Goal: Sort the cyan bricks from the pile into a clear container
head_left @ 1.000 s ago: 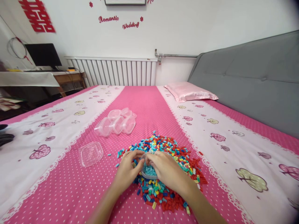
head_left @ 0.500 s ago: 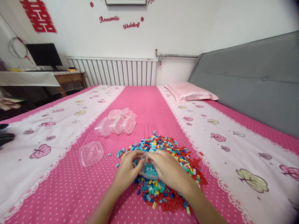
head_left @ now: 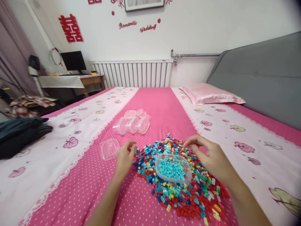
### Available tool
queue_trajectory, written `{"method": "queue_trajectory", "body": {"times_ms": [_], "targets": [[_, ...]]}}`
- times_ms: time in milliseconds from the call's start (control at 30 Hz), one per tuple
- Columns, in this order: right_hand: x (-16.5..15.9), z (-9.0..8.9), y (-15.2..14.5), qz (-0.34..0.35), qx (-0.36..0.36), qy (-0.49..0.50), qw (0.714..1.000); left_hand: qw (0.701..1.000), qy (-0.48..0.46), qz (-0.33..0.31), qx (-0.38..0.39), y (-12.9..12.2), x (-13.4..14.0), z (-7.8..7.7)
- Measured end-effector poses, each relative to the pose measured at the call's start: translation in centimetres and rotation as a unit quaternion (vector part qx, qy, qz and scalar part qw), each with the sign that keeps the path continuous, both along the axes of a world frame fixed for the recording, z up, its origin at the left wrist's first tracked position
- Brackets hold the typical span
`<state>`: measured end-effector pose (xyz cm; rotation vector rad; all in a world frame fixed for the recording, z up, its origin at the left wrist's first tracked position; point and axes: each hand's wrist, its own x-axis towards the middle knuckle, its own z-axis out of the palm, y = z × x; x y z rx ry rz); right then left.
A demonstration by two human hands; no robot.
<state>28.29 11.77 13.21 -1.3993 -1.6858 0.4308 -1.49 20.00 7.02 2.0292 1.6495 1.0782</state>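
Observation:
A clear plastic container (head_left: 158, 171) rests on a heap of small coloured toy bricks (head_left: 169, 196). Many light-blue bricks (head_left: 171, 169) lie inside it. At the heap's left edge is my left hand (head_left: 124, 158), its fingers loosely bent with a gap to the thumb and nothing visible in it. My right hand (head_left: 209, 155) hovers over the upper right of the heap, fingers stretched towards red bricks and thumb apart from them. Neither hand touches the container. A clear lid (head_left: 109, 149) lies flat just left of my left hand.
Several clear containers (head_left: 134, 124) are grouped beyond the lid on the pink dotted bedspread (head_left: 155, 100). A pink pillow (head_left: 211, 94) sits against the grey headboard (head_left: 261, 75). Dark folded clothes (head_left: 21, 135) lie at the left, with a desk and monitor (head_left: 73, 61) behind.
Both hands have come off the container and moved apart, left hand to the heap's left side, right hand to its upper right. The view has swung left.

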Motion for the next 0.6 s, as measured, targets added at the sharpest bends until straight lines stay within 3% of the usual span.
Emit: {"method": "queue_trajectory", "body": {"times_ms": [100,233,433,600], "targets": [[2.3,-1.6,1.1,-0.031,-0.004,0.021,0.999,0.996,0.06,0.069,-0.005,0.5,-2.0,-0.2],[3.3,-3.2,2.2,-0.054,-0.01,0.031,0.998,0.99,0.116,0.072,-0.031,0.1,-2.2,-0.3],[2.3,-3.3,2.4,-0.028,-0.033,0.009,0.999,0.987,0.143,0.043,-0.064,-0.3,-1.2,-0.1],[1.8,-3.1,2.3,-0.015,-0.033,-0.002,0.999,0.991,0.114,0.038,-0.054,-0.1,-1.3,0.0]]}}
